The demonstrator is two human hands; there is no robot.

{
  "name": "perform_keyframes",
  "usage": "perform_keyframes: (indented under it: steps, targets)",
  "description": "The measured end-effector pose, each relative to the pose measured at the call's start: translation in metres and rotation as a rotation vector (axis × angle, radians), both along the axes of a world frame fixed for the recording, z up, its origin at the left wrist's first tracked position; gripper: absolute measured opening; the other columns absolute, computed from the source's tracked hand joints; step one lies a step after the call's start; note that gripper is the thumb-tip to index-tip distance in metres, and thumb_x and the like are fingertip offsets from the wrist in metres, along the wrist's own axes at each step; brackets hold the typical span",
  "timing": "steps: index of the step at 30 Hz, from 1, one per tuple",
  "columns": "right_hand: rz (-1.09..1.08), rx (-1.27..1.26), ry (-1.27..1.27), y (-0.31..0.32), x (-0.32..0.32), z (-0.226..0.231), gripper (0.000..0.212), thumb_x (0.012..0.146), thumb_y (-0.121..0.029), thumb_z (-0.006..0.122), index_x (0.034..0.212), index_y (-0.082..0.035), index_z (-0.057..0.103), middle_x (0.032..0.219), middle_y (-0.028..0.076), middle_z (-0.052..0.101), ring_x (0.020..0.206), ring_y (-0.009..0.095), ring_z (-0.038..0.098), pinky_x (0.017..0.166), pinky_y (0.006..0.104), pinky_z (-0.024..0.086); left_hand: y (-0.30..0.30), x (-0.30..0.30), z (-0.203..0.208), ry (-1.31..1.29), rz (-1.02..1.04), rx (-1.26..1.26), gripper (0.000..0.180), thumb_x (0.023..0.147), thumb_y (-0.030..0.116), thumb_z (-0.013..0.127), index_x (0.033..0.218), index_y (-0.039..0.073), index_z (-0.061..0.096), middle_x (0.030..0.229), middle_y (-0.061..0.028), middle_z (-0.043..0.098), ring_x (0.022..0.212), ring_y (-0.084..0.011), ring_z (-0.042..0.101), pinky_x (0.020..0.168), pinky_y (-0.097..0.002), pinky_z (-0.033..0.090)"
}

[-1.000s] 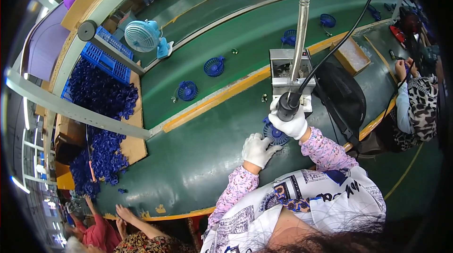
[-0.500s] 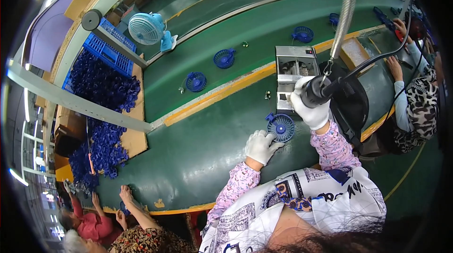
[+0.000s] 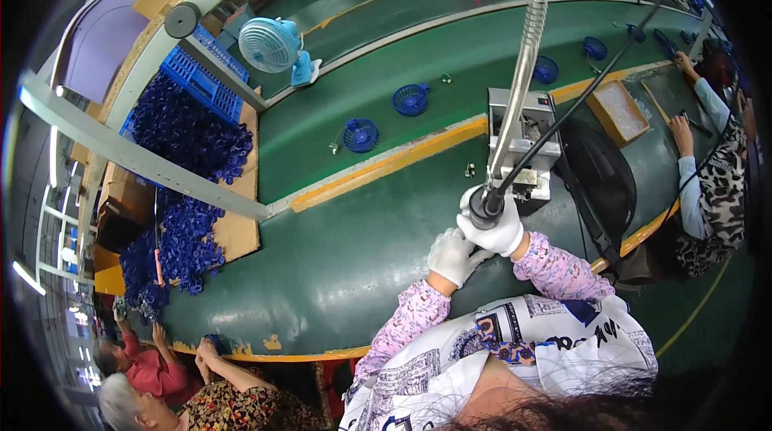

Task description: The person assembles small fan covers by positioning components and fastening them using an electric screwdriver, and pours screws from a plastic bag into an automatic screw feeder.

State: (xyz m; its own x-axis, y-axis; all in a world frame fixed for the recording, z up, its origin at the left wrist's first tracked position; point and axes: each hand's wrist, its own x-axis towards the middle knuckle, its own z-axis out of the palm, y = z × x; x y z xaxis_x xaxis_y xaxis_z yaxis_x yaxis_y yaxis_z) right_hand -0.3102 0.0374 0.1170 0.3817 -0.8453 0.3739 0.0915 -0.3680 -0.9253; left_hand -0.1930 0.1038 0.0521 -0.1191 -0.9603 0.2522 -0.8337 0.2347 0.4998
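Note:
My right hand (image 3: 508, 231), in a white glove, is closed around a black electric screwdriver (image 3: 486, 206) that hangs from a coil spring and is held upright over the green worktable (image 3: 354, 254). Beside and just below it, my gloved left hand (image 3: 452, 257) rests low on the table with its thumb towards the tool. The round blue fan grille that it gripped by the rim a moment ago is now hidden under both hands and the screwdriver. Just beyond stands a metal screw feeder (image 3: 523, 121). A small light-coloured part (image 3: 470, 169) lies left of it.
A belt behind a yellow-edged rail carries blue grilles (image 3: 360, 135). At left are heaped blue parts (image 3: 189, 137), a blue crate (image 3: 207, 81), a frame bar (image 3: 145, 164) and a light-blue fan (image 3: 269, 45). A black bag (image 3: 597, 178) and an open box (image 3: 618, 112) lie right; co-workers sit both sides.
My right hand has brought the screwdriver left and down from beside the feeder to over the grille, covering it. My left hand stays close by. The view has shifted slightly.

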Motion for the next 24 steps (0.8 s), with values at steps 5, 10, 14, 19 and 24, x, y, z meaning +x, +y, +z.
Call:
perform_keyframes:
  steps: [5,10,14,19,24]
  targets:
    - [0.061,-0.049,0.047,0.0,-0.003,0.001,0.025,0.069,-0.012,0.072,0.089,-0.004,0.058,0.072,0.007,0.062,0.063,0.017,0.06,0.062,0.0291,0.048,0.001,-0.002,0.005,0.048,-0.013,-0.02,0.036,0.072,0.042,0.068,0.084,0.009,0.067,0.083,-0.0138,0.061,0.078,-0.0318,0.057,0.07,-0.0424,0.044]
    - [0.026,-0.016,-0.105,-0.001,-0.005,-0.007,0.022,0.07,-0.008,0.072,0.085,-0.003,0.059,0.072,0.006,0.061,0.063,0.015,0.059,0.061,0.0276,0.048,-0.001,-0.003,0.013,-0.024,0.01,0.046,0.035,0.064,0.036,0.077,0.087,0.011,0.067,0.085,-0.0126,0.064,0.077,-0.033,0.06,0.068,-0.0416,0.048]
    - [0.039,0.203,-0.372,-0.002,-0.02,0.009,0.028,0.072,0.006,0.066,0.095,-0.004,0.054,0.075,0.0,0.055,0.066,0.007,0.055,0.061,0.0215,0.046,-0.002,0.028,0.01,0.004,0.261,-0.048,0.031,0.069,0.04,0.073,0.071,0.01,0.065,0.072,-0.0117,0.063,0.067,-0.0302,0.061,0.062,-0.0396,0.049]
    - [0.147,0.226,-0.542,-0.012,-0.032,0.022,0.045,0.072,0.012,0.055,0.112,-0.002,0.042,0.071,0.006,0.055,0.057,0.013,0.056,0.053,0.0274,0.048,-0.002,0.103,-0.003,0.116,0.903,-0.255,0.064,0.077,0.014,0.066,0.134,0.004,0.036,0.122,-0.0181,0.051,0.109,-0.0329,0.051,0.091,-0.0379,0.043]
    - [0.207,0.378,-0.283,-0.01,-0.017,-0.033,0.042,0.075,0.002,0.063,0.114,-0.001,0.046,0.076,0.002,0.058,0.068,0.011,0.057,0.064,0.0251,0.047,-0.008,0.085,-0.003,0.056,0.397,-0.242,0.018,0.074,0.015,0.066,0.089,0.005,0.065,0.091,-0.0141,0.064,0.09,-0.0323,0.057,0.08,-0.0403,0.046]
